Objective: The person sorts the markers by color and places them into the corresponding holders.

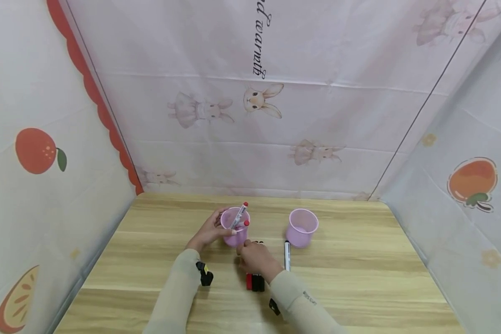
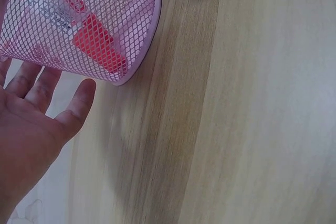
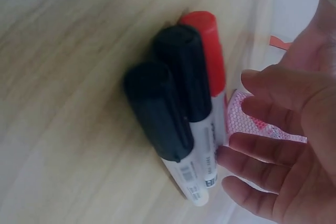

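Tabletop [image 1: 359,260] of pale wood bears a pink mesh cup [image 1: 235,239], left of centre, and a second pink cup [image 1: 299,238] to its right. The left hand [image 1: 208,231] clasps the mesh cup, thumb at the rim and fingers around the side; white markers with red ends [image 1: 239,216] lean inside. The right hand [image 1: 256,257] lies near the base of the mesh cup, its thumb and fingers apart, beside one red-capped marker [image 3: 206,51] and two black-capped markers [image 3: 181,72] lying side by side; fingertip contact cannot be told. A black-ended marker [image 1: 287,257] lies before the second cup.
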`<action>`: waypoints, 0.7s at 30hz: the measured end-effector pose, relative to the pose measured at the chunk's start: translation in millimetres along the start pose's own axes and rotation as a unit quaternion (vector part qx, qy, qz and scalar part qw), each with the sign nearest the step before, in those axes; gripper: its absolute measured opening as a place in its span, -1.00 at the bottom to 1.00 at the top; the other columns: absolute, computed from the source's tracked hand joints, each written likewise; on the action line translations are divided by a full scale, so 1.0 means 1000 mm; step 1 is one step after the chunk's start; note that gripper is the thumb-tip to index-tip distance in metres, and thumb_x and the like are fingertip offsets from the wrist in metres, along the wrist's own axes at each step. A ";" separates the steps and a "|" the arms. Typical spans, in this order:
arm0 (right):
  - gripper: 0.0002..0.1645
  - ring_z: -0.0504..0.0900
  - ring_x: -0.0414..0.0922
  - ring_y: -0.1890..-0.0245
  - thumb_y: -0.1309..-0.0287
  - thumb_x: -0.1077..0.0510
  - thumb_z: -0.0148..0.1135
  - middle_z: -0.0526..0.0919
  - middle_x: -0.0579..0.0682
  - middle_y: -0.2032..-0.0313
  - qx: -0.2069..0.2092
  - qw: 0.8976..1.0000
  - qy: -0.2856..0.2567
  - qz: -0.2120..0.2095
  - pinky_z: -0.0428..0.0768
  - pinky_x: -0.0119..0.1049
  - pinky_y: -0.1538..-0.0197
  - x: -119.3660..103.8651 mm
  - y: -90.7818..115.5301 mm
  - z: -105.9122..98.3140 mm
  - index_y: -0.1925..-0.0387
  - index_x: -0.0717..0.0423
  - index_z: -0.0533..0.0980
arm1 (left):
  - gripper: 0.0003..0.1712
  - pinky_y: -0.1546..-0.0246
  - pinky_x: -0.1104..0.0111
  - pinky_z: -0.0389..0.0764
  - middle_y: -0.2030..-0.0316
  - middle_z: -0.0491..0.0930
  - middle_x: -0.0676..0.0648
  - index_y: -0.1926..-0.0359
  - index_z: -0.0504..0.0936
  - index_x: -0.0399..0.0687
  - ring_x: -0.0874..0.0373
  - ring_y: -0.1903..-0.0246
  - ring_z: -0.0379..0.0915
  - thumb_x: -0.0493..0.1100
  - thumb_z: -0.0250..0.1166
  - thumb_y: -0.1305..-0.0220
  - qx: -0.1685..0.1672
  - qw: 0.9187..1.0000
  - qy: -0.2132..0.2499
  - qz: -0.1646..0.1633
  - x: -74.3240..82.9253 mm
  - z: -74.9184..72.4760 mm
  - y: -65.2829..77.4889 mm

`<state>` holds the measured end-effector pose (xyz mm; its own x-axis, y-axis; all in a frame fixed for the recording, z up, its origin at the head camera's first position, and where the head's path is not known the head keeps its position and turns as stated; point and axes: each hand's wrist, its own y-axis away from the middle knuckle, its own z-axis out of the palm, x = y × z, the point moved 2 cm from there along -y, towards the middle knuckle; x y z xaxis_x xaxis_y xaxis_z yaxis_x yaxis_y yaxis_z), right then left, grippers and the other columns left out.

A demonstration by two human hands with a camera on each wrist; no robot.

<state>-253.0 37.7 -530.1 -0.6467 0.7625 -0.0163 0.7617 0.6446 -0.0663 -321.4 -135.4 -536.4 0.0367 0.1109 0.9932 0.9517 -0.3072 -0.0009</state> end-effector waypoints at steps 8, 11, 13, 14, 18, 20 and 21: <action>-0.81 0.44 -0.14 0.49 0.06 0.07 0.33 0.40 -0.02 0.46 0.013 1.000 -0.023 0.017 0.48 -0.33 0.51 -0.002 -0.002 0.007 0.48 0.09 0.52 | 0.00 -0.23 0.01 0.13 -0.31 0.12 -0.31 -0.36 0.12 -0.05 -0.21 -0.28 0.03 -0.36 0.45 0.09 -0.031 0.999 0.022 0.001 0.023 0.003 0.009; -0.81 0.44 -0.13 0.47 0.09 0.10 0.34 0.40 0.02 0.43 0.017 0.999 -0.033 0.028 0.51 -0.32 0.45 -0.003 -0.003 0.009 0.49 0.12 0.53 | -0.02 -0.23 0.01 0.14 -0.30 0.14 -0.32 -0.35 0.14 -0.03 -0.21 -0.27 0.04 -0.36 0.45 0.08 -0.033 0.999 0.016 0.004 0.024 0.003 0.009; -0.82 0.45 -0.12 0.46 0.13 0.10 0.35 0.41 0.02 0.44 0.022 0.999 -0.029 0.032 0.52 -0.32 0.42 -0.004 -0.004 0.011 0.54 0.12 0.54 | -0.02 -0.23 0.00 0.13 -0.30 0.15 -0.32 -0.35 0.15 -0.03 -0.22 -0.27 0.04 -0.36 0.45 0.09 -0.032 0.999 0.019 0.005 0.022 0.003 0.009; -0.82 0.45 -0.12 0.45 0.15 0.11 0.36 0.42 0.02 0.45 0.025 0.999 -0.025 0.034 0.52 -0.32 0.40 -0.004 -0.004 0.011 0.57 0.12 0.54 | -0.01 -0.23 -0.01 0.13 -0.30 0.15 -0.31 -0.35 0.15 -0.05 -0.22 -0.27 0.04 -0.36 0.46 0.10 -0.030 0.999 0.020 0.006 0.020 0.003 0.008; -0.80 0.45 -0.13 0.47 0.22 0.15 0.39 0.41 -0.01 0.52 0.039 0.998 -0.026 0.048 0.52 -0.35 0.41 -0.008 -0.005 0.011 0.65 0.13 0.51 | 0.03 -0.23 0.00 0.13 -0.29 0.20 -0.24 -0.36 0.14 -0.07 -0.16 -0.26 0.09 -0.32 0.49 0.13 -0.015 1.000 0.012 0.004 0.006 0.002 0.002; -0.80 0.45 -0.13 0.50 0.23 0.18 0.39 0.40 0.00 0.53 0.043 0.996 -0.043 0.064 0.52 -0.36 0.46 -0.009 -0.006 0.011 0.67 0.16 0.50 | 0.05 -0.22 0.02 0.16 -0.28 0.23 -0.18 -0.37 0.13 -0.05 -0.11 -0.25 0.12 -0.27 0.50 0.14 -0.005 1.000 -0.001 0.002 0.000 0.001 -0.001; -0.80 0.44 -0.13 0.50 0.25 0.21 0.39 0.39 0.01 0.53 0.043 0.995 -0.056 0.076 0.51 -0.37 0.48 -0.010 -0.006 0.011 0.67 0.17 0.50 | 0.05 -0.22 0.04 0.17 -0.28 0.25 -0.15 -0.37 0.14 -0.02 -0.08 -0.24 0.14 -0.25 0.51 0.14 0.001 1.000 -0.007 0.001 -0.003 0.001 -0.002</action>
<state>-251.2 25.9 -540.6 -0.5285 0.8366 -0.1441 0.8478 0.5115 -0.1399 -322.5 -134.0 -539.3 0.0425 0.1240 0.9914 0.9519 -0.3063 -0.0025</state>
